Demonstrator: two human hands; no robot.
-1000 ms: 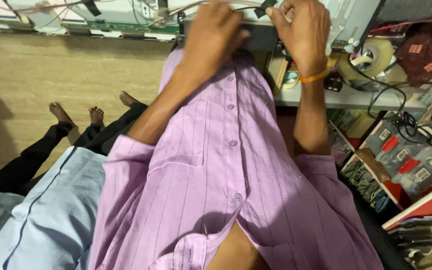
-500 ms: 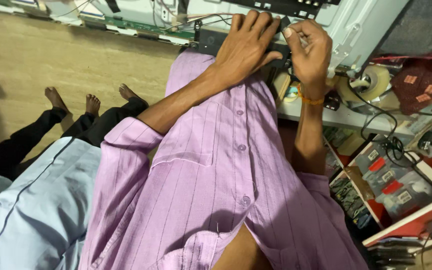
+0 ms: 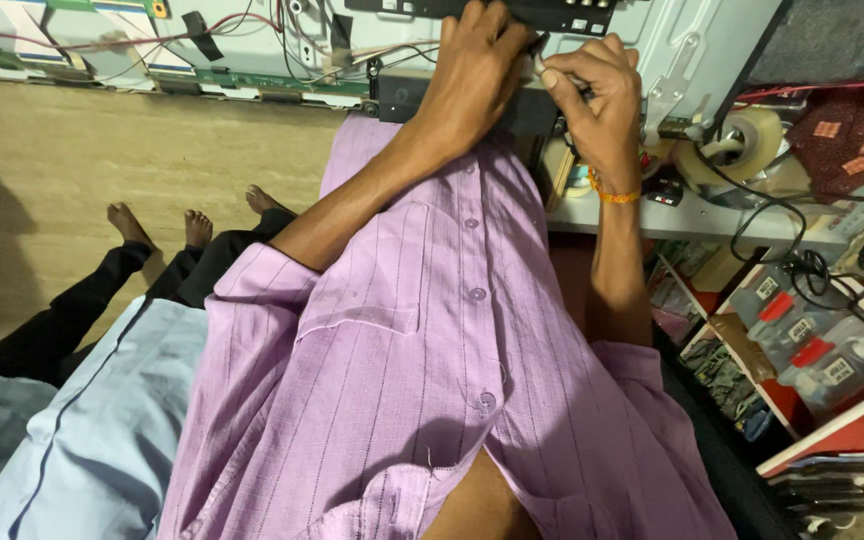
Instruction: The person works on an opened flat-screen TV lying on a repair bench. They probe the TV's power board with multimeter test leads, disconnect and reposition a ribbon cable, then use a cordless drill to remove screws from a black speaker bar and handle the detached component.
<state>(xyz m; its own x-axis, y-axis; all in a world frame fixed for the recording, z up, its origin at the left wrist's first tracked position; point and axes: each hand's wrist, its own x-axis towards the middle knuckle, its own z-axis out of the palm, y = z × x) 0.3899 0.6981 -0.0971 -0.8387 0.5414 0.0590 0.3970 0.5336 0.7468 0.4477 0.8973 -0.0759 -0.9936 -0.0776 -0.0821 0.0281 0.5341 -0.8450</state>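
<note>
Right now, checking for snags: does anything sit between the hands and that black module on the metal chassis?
Nothing visible does: the left hand already rests on the black module, and the right hand pinches at its end.

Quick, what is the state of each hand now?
Left hand: laid flat on the black part, fingers spread, gripping nothing.
Right hand: fingers curled at the black part; held item cannot be told.

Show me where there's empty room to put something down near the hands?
Little bare room. The grey shelf edge below the tape roll has a thin free strip, bordered by a black cable. The metal panel right of the right hand is bare. Crowded: wires by the left hand and the parts boxes.
</note>
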